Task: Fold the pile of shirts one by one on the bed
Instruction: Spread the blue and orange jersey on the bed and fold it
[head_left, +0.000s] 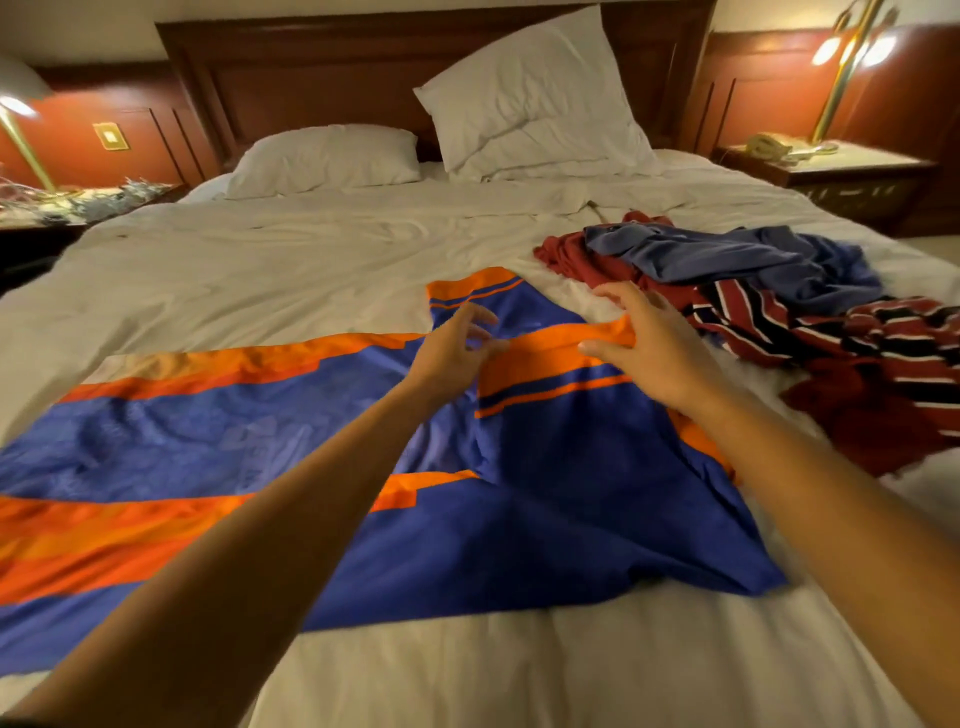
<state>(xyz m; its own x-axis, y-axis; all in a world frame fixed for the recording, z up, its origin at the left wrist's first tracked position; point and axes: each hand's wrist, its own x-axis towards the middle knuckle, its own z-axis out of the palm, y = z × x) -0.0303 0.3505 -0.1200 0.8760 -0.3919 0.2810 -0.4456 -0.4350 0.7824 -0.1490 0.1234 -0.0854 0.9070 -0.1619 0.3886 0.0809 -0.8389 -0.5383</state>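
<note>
A blue shirt with orange stripes (545, 493) lies spread across the white bed (260, 270), its body running off to the left. My left hand (457, 348) hovers over the shirt's upper part with fingers curled and apart, holding nothing. My right hand (649, 343) rests over an orange band near the shirt's right sleeve, fingers spread; its thumb touches the cloth. To the right lies the pile of shirts (753, 291): a dark red one, a blue one on top, and a red one with black and white stripes.
Two white pillows (530, 98) lean at the wooden headboard (311, 67). A nightstand with a telephone and a brass lamp (810, 161) stands at the right. Another nightstand with clutter (78, 200) is at the left. Bare sheet lies near the bed's front edge.
</note>
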